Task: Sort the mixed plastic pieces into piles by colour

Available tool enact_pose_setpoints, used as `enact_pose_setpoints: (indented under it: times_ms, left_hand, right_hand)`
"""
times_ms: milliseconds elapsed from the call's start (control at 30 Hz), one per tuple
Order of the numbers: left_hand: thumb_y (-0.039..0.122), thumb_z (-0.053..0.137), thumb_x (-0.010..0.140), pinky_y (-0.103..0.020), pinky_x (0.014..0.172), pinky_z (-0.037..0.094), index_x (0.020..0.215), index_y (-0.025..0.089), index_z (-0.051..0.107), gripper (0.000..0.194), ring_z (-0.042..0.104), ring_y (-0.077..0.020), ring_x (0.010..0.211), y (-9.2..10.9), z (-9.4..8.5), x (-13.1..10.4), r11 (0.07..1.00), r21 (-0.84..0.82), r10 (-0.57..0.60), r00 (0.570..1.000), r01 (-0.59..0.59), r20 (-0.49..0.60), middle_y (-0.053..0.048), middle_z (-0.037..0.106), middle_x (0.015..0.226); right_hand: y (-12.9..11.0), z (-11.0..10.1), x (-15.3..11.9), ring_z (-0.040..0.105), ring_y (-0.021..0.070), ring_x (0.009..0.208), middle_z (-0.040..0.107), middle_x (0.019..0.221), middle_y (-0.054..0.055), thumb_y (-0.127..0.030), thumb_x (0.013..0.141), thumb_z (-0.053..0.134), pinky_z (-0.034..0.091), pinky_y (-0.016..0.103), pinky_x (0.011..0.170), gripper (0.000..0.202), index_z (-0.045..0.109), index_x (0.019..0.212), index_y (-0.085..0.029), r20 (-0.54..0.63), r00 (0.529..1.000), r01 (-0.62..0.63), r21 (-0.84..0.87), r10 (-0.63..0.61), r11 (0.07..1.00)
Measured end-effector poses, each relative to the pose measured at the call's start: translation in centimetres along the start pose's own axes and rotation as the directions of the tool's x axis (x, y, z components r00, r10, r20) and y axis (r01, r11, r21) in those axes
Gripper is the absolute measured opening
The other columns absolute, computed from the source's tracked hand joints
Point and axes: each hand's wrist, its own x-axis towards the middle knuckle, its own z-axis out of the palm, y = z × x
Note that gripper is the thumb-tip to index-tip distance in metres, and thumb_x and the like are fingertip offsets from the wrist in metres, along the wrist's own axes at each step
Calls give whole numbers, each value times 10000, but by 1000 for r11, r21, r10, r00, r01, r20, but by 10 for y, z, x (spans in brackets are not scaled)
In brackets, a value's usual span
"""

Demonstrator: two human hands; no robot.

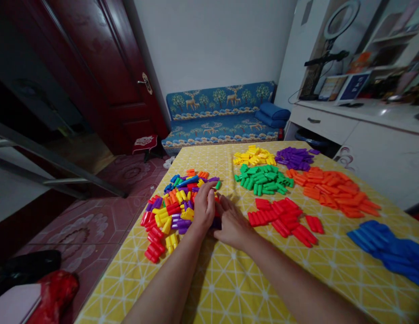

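Observation:
My left hand (205, 208) rests at the right edge of a mixed pile of small plastic pieces (175, 208) in red, yellow, purple, orange, green and blue. Its fingers stretch forward, slightly curved, with a green piece (218, 185) just past their tips. Close beside it, my right hand (233, 226) reaches in from the right, fingers bent towards the left palm. Between the two hands, bits of red and dark purple show. Whatever my right fingers close round is mostly hidden.
Single-colour heaps lie to the right: red (283, 218), green (263, 179), yellow (254, 156), purple (295, 158), orange (334, 189) and blue (389, 247). A yellow patterned cloth (226, 288) covers the table. Beyond are a blue sofa (219, 121) and a white cabinet (374, 157).

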Motion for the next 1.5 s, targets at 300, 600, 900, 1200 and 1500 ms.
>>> enact_pose_setpoints:
  times_ms: [300,600,900,1200,1500]
  left_hand:
    - [249,425,956,-310,883,503,1014,187,668,257,648,-187,995,-2,-2,8,996,74,40,999,-42,29,-83,706,1046]
    - [235,676,737,-240,585,431,832,222,760,127,650,-166,664,12,-65,41,855,518,-258,873,7,413,-21,746,777]
    - [231,768,562,-289,688,479,904,299,776,350,687,-263,910,45,-66,34,593,752,-527,566,-288,633,-28,762,923]
    - [264,716,682,-315,719,491,964,193,751,292,678,-256,858,5,-47,31,788,616,-398,777,18,487,-83,739,902]
    - [501,719,719,-245,569,480,1051,92,686,529,583,-129,557,-36,-17,27,797,-248,-433,807,551,400,-19,662,684]
  right_hand:
    - [9,-3,8,476,266,1205,533,1310,90,-286,824,623,389,411,1030,381,617,1201,-235,-85,996,-39,-72,33,997]
    - [21,9,14,498,253,1241,543,1316,127,-229,839,628,412,408,1047,306,628,1141,-183,-298,928,-178,170,223,969]
    - [23,14,14,542,260,1189,572,1258,132,-319,875,633,441,395,1025,196,718,991,-185,-350,912,-143,215,213,966]
    - [27,14,15,598,212,1090,641,1150,118,-252,969,415,474,351,977,308,699,1063,-177,-392,904,-59,278,169,959]
    - [24,12,14,583,234,1180,610,1305,115,-242,900,522,486,403,990,522,438,1413,-198,-400,908,14,321,122,947]
